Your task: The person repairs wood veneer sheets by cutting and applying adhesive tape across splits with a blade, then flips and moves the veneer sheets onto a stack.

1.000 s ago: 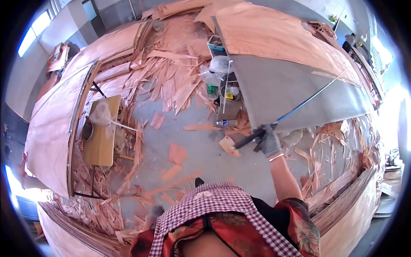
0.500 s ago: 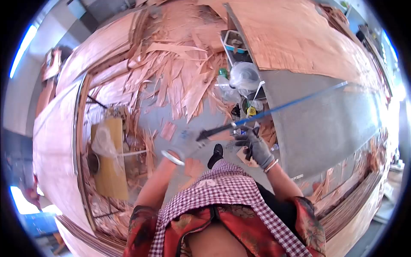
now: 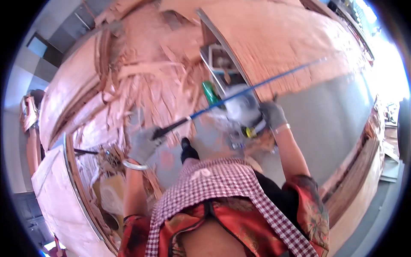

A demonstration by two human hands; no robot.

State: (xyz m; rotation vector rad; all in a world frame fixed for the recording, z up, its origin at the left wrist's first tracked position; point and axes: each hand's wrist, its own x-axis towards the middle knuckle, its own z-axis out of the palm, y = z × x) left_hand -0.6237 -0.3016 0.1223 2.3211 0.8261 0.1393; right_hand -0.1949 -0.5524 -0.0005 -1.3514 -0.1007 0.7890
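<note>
My left hand (image 3: 143, 143), in a grey glove and smeared by motion, is closed at the black handle end of a long, thin blue rod (image 3: 222, 102). The rod slants up to the right, over the clutter and the tabletop. At the near corner of the table is my right hand (image 3: 273, 115), gloved too, with its fingers curled. A small dark tip shows above those fingers; the rest of that object is hidden. Just below lies a yellow item (image 3: 249, 131), next to a clear plastic bag (image 3: 239, 105).
A wood veneer sheet (image 3: 295, 47) covers the far part of the grey table (image 3: 329, 115). Torn veneer strips (image 3: 158, 94) litter the floor ahead. A green bottle (image 3: 209, 92) and a white tray (image 3: 220, 60) sit beside the table. Veneer stacks (image 3: 70, 94) stand left.
My left hand has moved up and left onto the rod's handle. My right hand has gone up and right, away from the rod, to the table. The view has shifted.
</note>
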